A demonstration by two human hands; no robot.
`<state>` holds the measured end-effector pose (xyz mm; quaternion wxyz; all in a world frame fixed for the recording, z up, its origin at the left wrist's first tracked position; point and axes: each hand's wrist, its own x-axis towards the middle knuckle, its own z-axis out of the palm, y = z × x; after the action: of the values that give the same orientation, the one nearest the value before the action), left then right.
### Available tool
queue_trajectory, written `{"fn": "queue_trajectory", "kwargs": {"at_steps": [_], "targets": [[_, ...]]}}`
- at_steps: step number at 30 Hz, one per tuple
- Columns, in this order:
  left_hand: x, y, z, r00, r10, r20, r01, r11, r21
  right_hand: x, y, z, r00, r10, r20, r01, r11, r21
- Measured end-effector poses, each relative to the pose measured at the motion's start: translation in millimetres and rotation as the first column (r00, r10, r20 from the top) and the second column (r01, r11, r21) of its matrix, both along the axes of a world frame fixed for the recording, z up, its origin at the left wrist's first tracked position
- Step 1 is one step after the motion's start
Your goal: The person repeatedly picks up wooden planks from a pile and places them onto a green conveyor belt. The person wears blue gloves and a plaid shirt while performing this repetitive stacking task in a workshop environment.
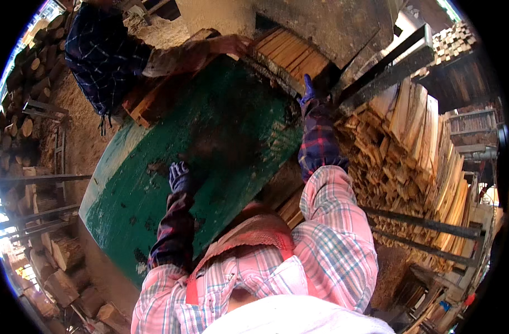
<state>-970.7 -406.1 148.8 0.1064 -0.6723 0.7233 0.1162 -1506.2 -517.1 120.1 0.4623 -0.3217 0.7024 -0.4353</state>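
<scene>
My left hand (179, 177), in a purple-grey glove, rests on the dark green tabletop (121, 183) with its fingers apart and nothing in them. Farther forward, my right hand (307, 93), in a purple glove, reaches to the near right corner of a stack of sawn wood slats (290, 53). One finger or the thumb sticks out straight; the other fingers are hard to make out. Across the table, a co-worker's hand (232, 45) touches the stack's left end. Reddish-brown timber (149, 106) lies along the table edge by that person's arm.
Black metal bars (388, 67) stand right of the slats. A tall pile of split wood strips (399, 150) fills the right side, with metal rails (427, 222) across it. Logs (29, 111) are piled at far left, beside sawdust-covered ground (85, 139). Cut blocks (65, 284) lie lower left.
</scene>
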Motion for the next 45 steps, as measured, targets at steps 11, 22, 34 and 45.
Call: {"fn": "queue_trajectory", "kwargs": {"at_steps": [11,22,34,45], "targets": [[-47.9,-12.3,55.3,0.981,-0.076,-0.18,0.116,0.968,0.224,163.8,122.0,28.3,0.93,-0.265,0.253,0.231,0.96,0.158],[-233.4,84.6,34.3,-0.15,0.919,-0.365,0.619,0.375,0.69,318.8,436.8,91.4,0.984,-0.133,0.115,0.15,0.977,-0.153],[-355.4,66.4,212.5,-0.331,0.033,-0.943,0.71,0.667,-0.226,-148.0,305.7,322.8,0.666,0.013,0.745,0.635,0.513,-0.577],[-180.9,-73.7,14.8,0.065,0.45,-0.891,0.222,0.864,0.452,27.3,173.6,67.0,0.675,-0.287,0.68,0.574,0.783,-0.238]]}}
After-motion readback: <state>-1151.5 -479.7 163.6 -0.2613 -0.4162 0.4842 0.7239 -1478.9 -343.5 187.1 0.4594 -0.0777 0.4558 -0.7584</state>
